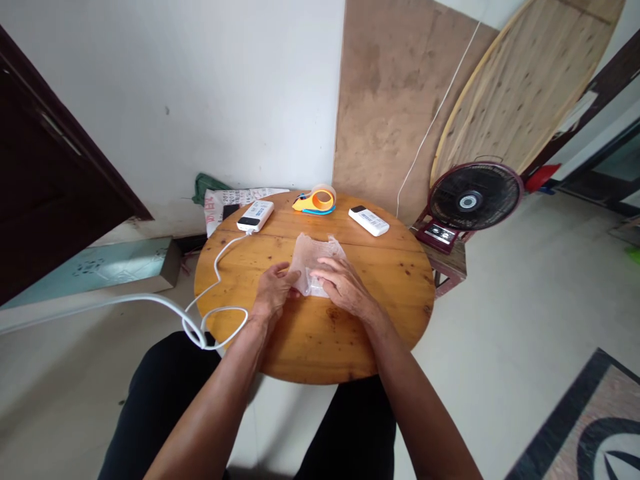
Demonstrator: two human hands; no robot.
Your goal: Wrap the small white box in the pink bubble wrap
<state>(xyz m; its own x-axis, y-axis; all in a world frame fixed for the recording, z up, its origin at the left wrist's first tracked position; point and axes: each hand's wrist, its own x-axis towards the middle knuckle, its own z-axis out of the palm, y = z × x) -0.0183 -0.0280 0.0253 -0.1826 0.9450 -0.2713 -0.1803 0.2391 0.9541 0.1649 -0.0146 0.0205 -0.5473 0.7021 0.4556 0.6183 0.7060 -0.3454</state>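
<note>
The translucent wrap lies on the round wooden worktop, in front of the seated person and between the two hands. It looks very light and limp, probably bubble wrap, so it should fold easily, crumple under pressure and perhaps slide on the smooth wood. It seems unlikely to break, though a hard pull could stretch or tear it. Its edges and corners offer the surest hold, pinched between thumb and fingers, with a flat palm to steady the middle. The left grip appears to do this, thumb and fingers closed on the near left edge; the right grip is not clamped, its fingers extended and lying over the right part. The sheet is colourless to whitish, finely textured and wrinkled, with an uneven far edge. A shinier patch shows near the close edge; whether fold, tape or something enclosed, one cannot tell.
</note>
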